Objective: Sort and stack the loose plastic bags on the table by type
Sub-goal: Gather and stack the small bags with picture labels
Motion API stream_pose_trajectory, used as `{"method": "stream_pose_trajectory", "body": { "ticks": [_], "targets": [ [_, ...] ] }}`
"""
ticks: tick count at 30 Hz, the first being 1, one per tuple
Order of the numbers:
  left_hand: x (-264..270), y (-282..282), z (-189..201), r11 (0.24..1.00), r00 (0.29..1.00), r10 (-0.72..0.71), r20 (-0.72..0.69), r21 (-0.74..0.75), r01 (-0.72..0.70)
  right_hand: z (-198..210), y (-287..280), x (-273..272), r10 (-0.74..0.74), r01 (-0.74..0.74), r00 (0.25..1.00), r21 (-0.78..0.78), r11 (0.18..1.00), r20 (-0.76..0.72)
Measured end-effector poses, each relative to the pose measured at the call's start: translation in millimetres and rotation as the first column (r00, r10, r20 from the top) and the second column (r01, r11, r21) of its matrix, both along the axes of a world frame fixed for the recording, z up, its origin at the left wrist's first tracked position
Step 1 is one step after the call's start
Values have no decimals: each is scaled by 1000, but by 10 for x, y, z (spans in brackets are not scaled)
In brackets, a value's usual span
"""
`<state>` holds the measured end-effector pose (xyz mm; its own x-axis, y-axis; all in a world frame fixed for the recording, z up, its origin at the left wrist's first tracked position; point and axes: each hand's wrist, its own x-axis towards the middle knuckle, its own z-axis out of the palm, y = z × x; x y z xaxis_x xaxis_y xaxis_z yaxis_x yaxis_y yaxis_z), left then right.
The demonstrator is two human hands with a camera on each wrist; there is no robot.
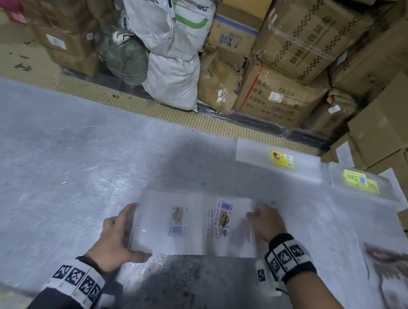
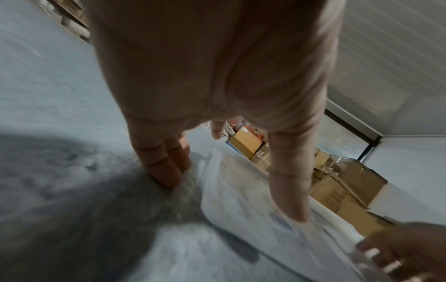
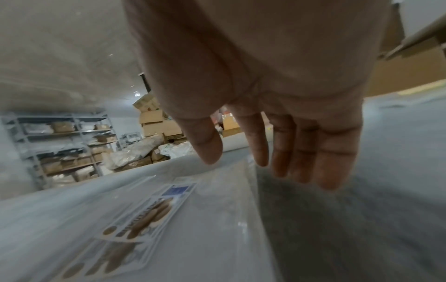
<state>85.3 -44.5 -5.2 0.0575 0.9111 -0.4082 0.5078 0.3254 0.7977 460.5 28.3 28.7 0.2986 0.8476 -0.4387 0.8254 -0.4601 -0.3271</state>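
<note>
A stack of clear plastic bags (image 1: 197,224) with brown food labels lies at the table's front middle. My left hand (image 1: 132,232) is at its left front corner. Its straight fingers (image 2: 166,167) stand on the table against the stack's edge, and the thumb (image 2: 289,181) presses on top of the bags (image 2: 241,200). My right hand (image 1: 261,211) is at the stack's right edge with straight fingers (image 3: 313,152), just above the table beside the labelled top bag (image 3: 144,215). It holds nothing. Two sorted piles lie at the back right, one with a yellow label (image 1: 281,158) and one with a yellow-green label (image 1: 361,181).
A large bag with a brown print (image 1: 394,282) lies at the table's right front. Beyond the table's far edge (image 1: 128,108) stand white sacks (image 1: 172,77) and stacked cardboard boxes (image 1: 282,97). More boxes (image 1: 393,126) crowd the right side.
</note>
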Motion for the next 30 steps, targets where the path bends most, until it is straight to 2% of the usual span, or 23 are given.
{"method": "stream_pose_trajectory", "body": {
  "ticks": [2, 4, 6, 8, 12, 16, 18, 22, 27, 30],
  "targets": [
    [23, -106, 15, 1000, 1000, -18, 23, -21, 18, 27, 108, -55, 67, -74, 993, 69, 995, 94],
    [63, -147, 53, 999, 1000, -8, 12, -39, 8, 57, 222, -222, 185, -195, 981, 212, 958, 65],
    [94, -152, 70, 999, 1000, -12, -18, -35, 11, 69, 338, -434, 343, -336, 939, 285, 898, 29],
    [111, -148, 45, 999, 998, -4, -55, -42, 2, 51, 452, -638, 461, -465, 884, 256, 848, 78],
    [141, -166, 13, 1000, 992, -21, -122, -4, 21, -6, 631, -902, 588, -622, 778, 143, 770, 220],
    [150, -148, -24, 999, 985, 3, -173, 48, 6, -48, 709, -981, 622, -630, 775, 51, 775, 111],
    [161, -123, -23, 998, 987, 9, -158, 68, 2, -51, 719, -973, 629, -637, 768, 35, 770, 125],
    [152, -41, -24, 997, 992, 13, -128, 77, -3, -75, 710, -932, 621, -623, 782, 55, 780, 55],
    [182, 58, 2, 994, 979, -27, -202, 96, 47, -70, 671, -901, 563, -558, 826, 98, 824, -34],
    [210, 124, 40, 992, 970, -40, -240, 105, 67, -57, 654, -900, 559, -553, 828, 101, 827, -51]
  ]
}}
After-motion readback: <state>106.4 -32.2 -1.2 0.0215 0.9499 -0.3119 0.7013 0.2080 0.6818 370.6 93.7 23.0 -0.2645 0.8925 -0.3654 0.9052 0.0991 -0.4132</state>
